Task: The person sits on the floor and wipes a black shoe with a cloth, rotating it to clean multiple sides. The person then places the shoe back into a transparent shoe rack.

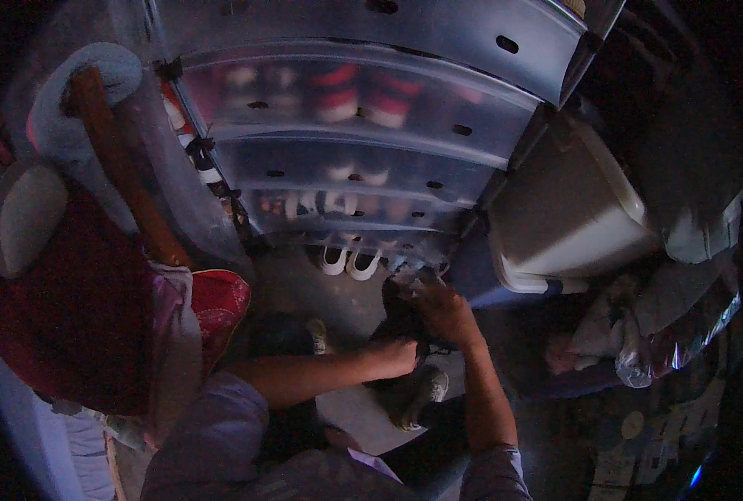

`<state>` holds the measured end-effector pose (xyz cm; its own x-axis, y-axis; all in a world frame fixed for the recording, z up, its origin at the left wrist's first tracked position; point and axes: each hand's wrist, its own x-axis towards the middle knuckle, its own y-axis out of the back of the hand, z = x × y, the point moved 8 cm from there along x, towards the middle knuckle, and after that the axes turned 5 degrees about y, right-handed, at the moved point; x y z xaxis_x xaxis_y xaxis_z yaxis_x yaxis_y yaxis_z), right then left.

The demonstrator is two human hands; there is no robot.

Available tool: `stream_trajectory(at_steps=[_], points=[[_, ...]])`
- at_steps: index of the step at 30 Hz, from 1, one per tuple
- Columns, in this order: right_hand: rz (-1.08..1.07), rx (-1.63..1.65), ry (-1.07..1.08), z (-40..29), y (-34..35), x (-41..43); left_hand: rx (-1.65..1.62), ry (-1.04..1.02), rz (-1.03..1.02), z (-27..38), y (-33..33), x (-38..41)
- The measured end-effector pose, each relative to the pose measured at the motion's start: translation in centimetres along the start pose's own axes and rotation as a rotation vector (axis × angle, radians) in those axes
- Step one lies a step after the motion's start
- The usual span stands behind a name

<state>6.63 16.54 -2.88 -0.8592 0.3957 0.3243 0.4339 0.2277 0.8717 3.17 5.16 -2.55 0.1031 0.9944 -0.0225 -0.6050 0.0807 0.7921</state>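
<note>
In dim light, I hold a dark item that looks like a black shoe (402, 319) above the floor. My left hand (399, 358) grips its near end. My right hand (448, 312) is closed at its far right side, beside a crumpled pale piece (414, 282) that may be cloth or paper. Shadow hides the fingertips and how the pale piece is held. A pair of white shoes (363, 265) stands on the floor just beyond, at the foot of a translucent shoe cabinet (359, 153). Blurred shoes show through its stacked fronts, which have oval holes.
A pale plastic storage bin (572, 206) stands to the right, with bagged items (628, 338) nearer me. On the left are a wooden post (117, 163), a dark red fabric item (77, 313) and a red patterned cushion (224, 307). My feet are on the grey floor (352, 300).
</note>
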Motion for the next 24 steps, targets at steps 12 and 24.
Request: stream_trajectory(at_steps=[12,24], points=[[-0.033,-0.292,-0.563,8.8,3.9,-2.9,-0.164,0.038,0.472,-3.2,5.2,0.6],[0.165,-0.448,-0.095,0.3,4.6,0.9,-0.559,0.165,0.490,-3.8,6.6,1.1]])
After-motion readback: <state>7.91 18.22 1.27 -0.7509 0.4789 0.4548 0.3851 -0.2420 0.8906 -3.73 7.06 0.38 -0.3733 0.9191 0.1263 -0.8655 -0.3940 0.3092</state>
